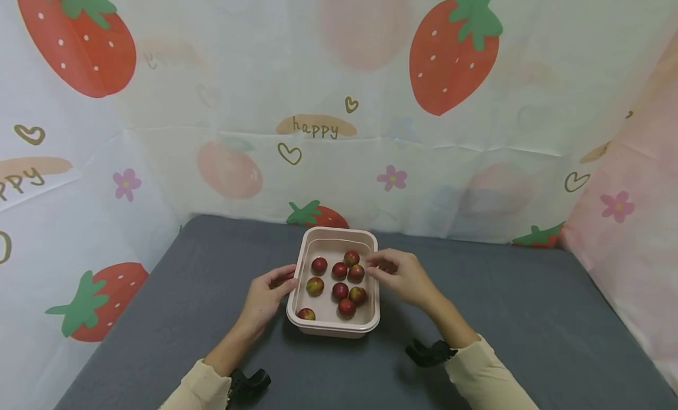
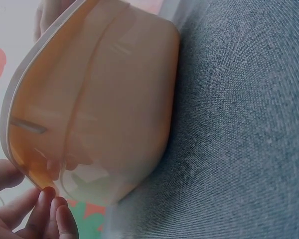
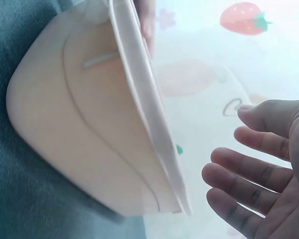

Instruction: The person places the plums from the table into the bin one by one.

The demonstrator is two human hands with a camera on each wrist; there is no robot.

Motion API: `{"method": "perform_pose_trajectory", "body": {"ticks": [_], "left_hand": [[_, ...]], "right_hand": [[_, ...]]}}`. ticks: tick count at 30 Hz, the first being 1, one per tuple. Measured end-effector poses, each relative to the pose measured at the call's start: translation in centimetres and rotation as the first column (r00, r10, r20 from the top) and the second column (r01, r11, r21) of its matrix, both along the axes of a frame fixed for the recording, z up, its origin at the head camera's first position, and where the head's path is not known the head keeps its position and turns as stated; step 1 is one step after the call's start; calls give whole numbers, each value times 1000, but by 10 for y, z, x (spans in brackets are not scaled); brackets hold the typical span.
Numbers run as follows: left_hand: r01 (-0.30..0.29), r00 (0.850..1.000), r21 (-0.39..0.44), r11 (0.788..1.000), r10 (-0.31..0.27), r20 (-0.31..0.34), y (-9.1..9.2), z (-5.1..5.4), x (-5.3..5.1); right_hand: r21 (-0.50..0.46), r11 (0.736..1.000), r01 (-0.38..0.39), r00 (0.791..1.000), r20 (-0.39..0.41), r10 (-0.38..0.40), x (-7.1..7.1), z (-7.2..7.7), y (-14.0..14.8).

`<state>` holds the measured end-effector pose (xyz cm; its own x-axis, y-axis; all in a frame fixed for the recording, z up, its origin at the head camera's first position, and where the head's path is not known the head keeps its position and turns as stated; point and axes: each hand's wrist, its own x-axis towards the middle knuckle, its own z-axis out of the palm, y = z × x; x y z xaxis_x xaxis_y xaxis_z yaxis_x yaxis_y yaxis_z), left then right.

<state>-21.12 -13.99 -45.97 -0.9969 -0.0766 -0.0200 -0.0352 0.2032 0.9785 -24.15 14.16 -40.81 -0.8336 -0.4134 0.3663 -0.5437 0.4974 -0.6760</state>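
A pale pink plastic container stands on the table, holding several small round fruits that look like plums, mostly red with some yellow-green. One of these plums lies near the left wall; another plum is among those grouped on the right. My left hand pinches the container's left rim, thumb above and fingertips beneath in the left wrist view. Beside the right rim is my right hand, its fingers loosely bent and spread. In the right wrist view this hand is apart from the rim and holds nothing.
Dark grey cloth covers the table. A white curtain printed with strawberries, hearts and flowers hangs behind it and at both sides. Black bands sit on both wrists.
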Motion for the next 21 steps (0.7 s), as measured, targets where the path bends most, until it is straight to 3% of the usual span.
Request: {"method": "perform_pose_trajectory", "body": {"ticks": [14, 21], "left_hand": [[-5, 1000, -17, 1000, 5, 11, 0, -4, -3], [3, 1000, -9, 1000, -3, -13, -1, -3, 0]], "right_hand": [[33, 993, 111, 990, 84, -114, 2, -11, 31], [30, 992, 127, 987, 96, -129, 2, -17, 41]]}}
